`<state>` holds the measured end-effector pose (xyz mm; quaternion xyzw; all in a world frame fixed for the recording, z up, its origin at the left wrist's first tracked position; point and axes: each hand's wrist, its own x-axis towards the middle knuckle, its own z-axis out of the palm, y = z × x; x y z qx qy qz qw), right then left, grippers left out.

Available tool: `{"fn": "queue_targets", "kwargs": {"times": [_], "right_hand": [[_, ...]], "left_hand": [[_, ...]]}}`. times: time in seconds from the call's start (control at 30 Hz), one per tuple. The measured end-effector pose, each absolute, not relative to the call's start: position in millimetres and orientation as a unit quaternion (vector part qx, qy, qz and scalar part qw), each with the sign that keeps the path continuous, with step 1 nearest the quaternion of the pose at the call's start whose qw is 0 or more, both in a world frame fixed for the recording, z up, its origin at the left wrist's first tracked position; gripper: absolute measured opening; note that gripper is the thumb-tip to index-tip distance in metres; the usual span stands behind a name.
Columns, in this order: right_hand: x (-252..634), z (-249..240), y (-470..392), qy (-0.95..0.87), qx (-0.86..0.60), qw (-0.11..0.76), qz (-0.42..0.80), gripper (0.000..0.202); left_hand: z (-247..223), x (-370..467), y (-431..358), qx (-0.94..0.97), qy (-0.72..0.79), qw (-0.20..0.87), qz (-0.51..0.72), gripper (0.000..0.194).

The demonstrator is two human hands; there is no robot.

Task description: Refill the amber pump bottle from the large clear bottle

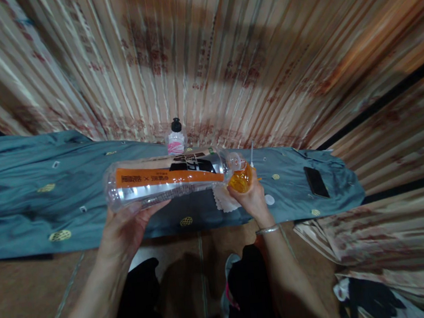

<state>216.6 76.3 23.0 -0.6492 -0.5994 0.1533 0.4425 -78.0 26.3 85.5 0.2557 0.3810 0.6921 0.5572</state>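
Note:
A large clear plastic bottle [168, 175] with an orange and silver label lies nearly level in the air, its neck to the right. My left hand [130, 227] holds it from below near its base. My right hand [251, 192] is closed round a small clear container [241, 178] of orange-yellow liquid, at the large bottle's mouth. Whether the two rims touch cannot be made out. A thin white stick [252, 154] stands up beside the small container.
Behind the large bottle is a small bottle [176, 137] with a black cap. The blue-green cloth [83, 191] bears a white napkin [224, 201], a white round piece [269, 200] and a black phone [316, 182]. Patterned curtains [203, 70] hang behind.

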Motion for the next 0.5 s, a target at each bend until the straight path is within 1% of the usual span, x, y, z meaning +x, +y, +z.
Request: {"fn": "queue_targets", "kwargs": {"times": [0.5], "right_hand": [[216.1, 22.8, 77.0, -0.602, -0.651, 0.44, 0.141, 0.086]], "left_hand": [[84.0, -78.4, 25.2, 0.256, 0.366, 0.551, 0.704, 0.078]]}}
